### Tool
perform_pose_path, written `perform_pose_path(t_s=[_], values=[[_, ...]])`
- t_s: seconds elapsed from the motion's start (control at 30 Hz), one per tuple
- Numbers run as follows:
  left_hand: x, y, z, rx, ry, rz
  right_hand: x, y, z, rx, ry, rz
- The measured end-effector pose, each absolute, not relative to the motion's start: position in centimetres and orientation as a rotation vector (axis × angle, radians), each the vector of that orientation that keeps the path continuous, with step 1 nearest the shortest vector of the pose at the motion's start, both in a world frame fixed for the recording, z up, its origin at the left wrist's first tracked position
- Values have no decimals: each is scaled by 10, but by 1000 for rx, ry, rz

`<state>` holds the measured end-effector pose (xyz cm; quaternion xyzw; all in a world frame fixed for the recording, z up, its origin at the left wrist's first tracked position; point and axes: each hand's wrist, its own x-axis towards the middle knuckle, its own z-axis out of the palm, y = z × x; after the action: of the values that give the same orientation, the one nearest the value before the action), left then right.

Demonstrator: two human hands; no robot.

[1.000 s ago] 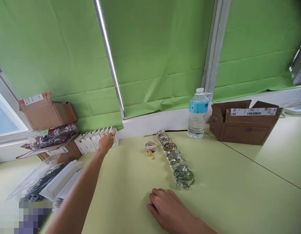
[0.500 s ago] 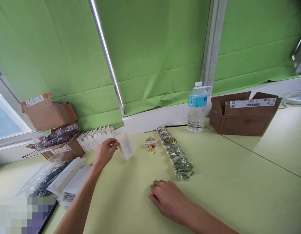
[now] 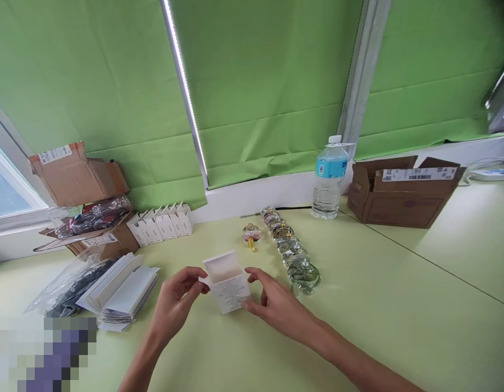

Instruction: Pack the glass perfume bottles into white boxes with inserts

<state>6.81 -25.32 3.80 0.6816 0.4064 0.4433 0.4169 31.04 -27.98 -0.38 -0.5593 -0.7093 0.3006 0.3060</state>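
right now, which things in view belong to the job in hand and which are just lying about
Likely part of the job:
open white box, between the left hand and right hand
row of white boxes
glass bottles
flat white stack, perhaps

Seemingly just lying about:
water bottle
open brown carton
bagged dark item

– What bears the objects?
– A pale green table (image 3: 399, 288).
– And upon it, clockwise about the lone glass bottle (image 3: 251, 232)?
– Water bottle (image 3: 329, 182), two o'clock; open cardboard box (image 3: 403, 209), nearly three; row of glass bottles (image 3: 293, 253), its near end at four; gold fitting (image 3: 251, 244), six; stack of white card (image 3: 131, 294), eight; clear plastic bag (image 3: 78, 286), past eight; row of white boxes (image 3: 164, 226), nine.
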Motion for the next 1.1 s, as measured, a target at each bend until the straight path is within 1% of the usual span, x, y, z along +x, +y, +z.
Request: perform_pose_path(t_s=[0.2,0.4,0.53,0.63,0.83,1.0,1.1], values=[[72,-257,32,1745,988,1061,312,-273,3,-1420,-1779,861],[72,-256,31,1746,984,1017,314,-268,3,-1254,-1750,906],[75,-256,29,1712,993,1060,318,-262,-1,-1291,-1692,836],[76,-253,26,1695,1084,1102,323,-257,-5,-1341,-1651,803],[72,-245,22,1693,1260,1014,326,-252,-13,-1398,-1687,807],[78,-243,13,1669,1308,947,322,-246,-21,-1371,-1685,782],[90,-246,2,1579,1255,903,317,-244,-25,-1379,-1658,776]])
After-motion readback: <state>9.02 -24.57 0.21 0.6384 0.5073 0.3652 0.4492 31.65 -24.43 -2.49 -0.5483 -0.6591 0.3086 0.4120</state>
